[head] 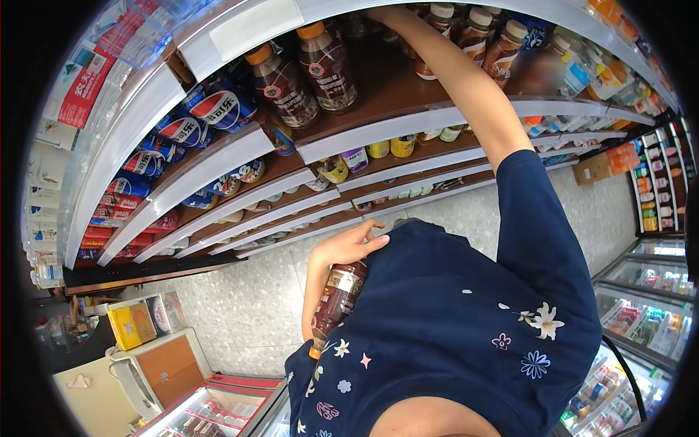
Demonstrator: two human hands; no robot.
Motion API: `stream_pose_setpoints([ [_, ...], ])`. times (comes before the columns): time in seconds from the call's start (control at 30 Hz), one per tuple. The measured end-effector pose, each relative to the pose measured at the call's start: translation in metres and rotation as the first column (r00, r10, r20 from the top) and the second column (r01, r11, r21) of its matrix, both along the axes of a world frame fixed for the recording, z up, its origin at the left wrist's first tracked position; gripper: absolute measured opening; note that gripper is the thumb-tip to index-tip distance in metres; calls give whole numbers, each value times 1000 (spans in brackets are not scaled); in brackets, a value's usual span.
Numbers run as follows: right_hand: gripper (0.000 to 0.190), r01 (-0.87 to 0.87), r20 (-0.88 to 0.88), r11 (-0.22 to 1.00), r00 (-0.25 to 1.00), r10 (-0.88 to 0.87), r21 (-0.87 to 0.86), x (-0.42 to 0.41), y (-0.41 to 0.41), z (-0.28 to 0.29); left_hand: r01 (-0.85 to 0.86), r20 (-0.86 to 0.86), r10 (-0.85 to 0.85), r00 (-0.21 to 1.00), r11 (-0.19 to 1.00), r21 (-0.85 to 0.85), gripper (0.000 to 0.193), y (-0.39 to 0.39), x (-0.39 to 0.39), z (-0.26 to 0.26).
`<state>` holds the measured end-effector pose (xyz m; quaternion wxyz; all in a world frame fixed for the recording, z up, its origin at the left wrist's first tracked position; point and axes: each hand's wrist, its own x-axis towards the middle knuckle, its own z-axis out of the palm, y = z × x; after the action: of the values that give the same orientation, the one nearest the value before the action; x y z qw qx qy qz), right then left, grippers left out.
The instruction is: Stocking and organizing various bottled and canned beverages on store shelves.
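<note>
My left forearm clasps a brown drink bottle (339, 295) against my dark blue shirt. The bottle lies slanted, its orange cap towards my elbow, and my left hand (349, 244) curls over its base end. My right arm stretches up into the upper shelf (382, 71). My right hand (385, 15) is at the top edge of the view, mostly in shadow and cut off by the shelf rim above, so its grip is hidden. Two orange-capped brown bottles (329, 71) stand left of it. Brown bottles with pale caps (505, 52) stand to its right.
Blue cola bottles (215, 106) fill the shelf section on the left. Lower shelves hold juice bottles (403, 145) behind pale edge strips (393, 131). Glass-front coolers (633, 322) stand behind on the right, and a red-edged chest cooler (218, 409) at lower left. Cartons (592, 168) sit on the floor.
</note>
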<state>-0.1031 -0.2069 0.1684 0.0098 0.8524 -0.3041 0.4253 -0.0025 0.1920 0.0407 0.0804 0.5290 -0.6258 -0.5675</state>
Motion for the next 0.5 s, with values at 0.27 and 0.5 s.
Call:
stream_pose_setpoints([
  [0.27, 56, -30, 72, 999, 997, 32, -29, -17, 23, 2, 42, -33, -41, 999, 999, 11, 50, -12, -5, 1],
  [0.5, 17, -454, 227, 865, 884, 408, 214, -64, 258, -16, 154, -256, -97, 962, 965, 212, 50, -19, 3, -18],
])
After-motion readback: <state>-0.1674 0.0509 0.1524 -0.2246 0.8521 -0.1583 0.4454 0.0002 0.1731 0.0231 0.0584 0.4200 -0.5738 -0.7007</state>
